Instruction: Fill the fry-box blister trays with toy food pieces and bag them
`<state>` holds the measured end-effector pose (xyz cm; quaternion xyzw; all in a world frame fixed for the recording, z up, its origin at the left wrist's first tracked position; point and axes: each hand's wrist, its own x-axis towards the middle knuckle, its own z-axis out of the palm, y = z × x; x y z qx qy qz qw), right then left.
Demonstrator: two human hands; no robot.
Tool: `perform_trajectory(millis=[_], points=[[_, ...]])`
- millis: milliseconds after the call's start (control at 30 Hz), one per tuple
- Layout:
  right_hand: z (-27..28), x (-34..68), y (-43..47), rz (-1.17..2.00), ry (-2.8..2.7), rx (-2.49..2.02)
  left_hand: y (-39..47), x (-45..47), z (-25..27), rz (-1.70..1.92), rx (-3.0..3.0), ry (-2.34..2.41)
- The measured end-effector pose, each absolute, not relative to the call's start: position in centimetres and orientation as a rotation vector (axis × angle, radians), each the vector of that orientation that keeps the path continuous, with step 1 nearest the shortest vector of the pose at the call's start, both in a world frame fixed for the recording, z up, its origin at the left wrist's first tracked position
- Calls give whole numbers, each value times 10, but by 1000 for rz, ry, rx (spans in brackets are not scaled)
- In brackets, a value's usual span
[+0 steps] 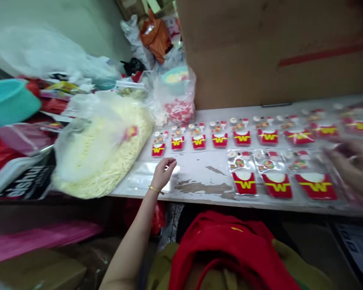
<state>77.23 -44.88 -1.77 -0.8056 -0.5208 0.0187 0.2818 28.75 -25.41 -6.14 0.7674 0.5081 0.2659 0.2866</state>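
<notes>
My left hand (pixel 163 174), a yellow bracelet at its wrist, is over flat clear plastic bags (pixel 142 177) on the worktable. Its fingers are curled together, and whether anything is between them cannot be seen. At the far right, my right hand (pixel 358 167) is smeared by motion beside the packets; its grip cannot be made out. Two rows of clear packets run along the table. Each holds a red fries-box piece with a yellow W, such as the front packet (pixel 244 183), and small food-shaped pieces above it.
A large clear bag of pale yellow strips (pixel 115 161) lies at the left. Behind it stand a bag of red and white pieces (pixel 179 110) and a turquoise basin (pixel 10 102). A tall cardboard sheet (pixel 260 52) borders the table's back.
</notes>
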Motion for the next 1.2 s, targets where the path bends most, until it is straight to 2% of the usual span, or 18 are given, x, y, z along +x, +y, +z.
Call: perform_trajectory(millis=[67, 133, 267, 433, 500, 600, 667, 833, 1033, 1200], points=[[-33, 717, -434, 512, -1596, -1976, -252, 266, -70, 676, 2088, 1433], [-51, 665, -421, 767, -1794, -1898, -254, 254, -80, 573, 2161, 1456], [-73, 602, -402, 890, -2053, -1780, -266, 249, -100, 411, 2267, 1533], [-63, 572, -382, 1136, -2061, -1510, -270, 246, -116, 464, 2281, 1560], [-61, 572, -374, 1012, -2154, -1491, -270, 245, -118, 495, 2263, 1539], [-69, 582, -362, 554, -2479, -1411, -274, 252, -118, 553, 2210, 1467], [-79, 590, -353, 384, -2645, -1290, -280, 262, -117, 568, 2194, 1394], [-85, 585, -336, 462, -2748, -1104, -295, 291, -116, 516, 2195, 1349], [-70, 565, -343, 427, -2697, -1193, -294, 297, -115, 631, 1870, 1242], [-73, 556, -351, 372, -2760, -1246, -291, 301, -107, 568, 1688, 1135]])
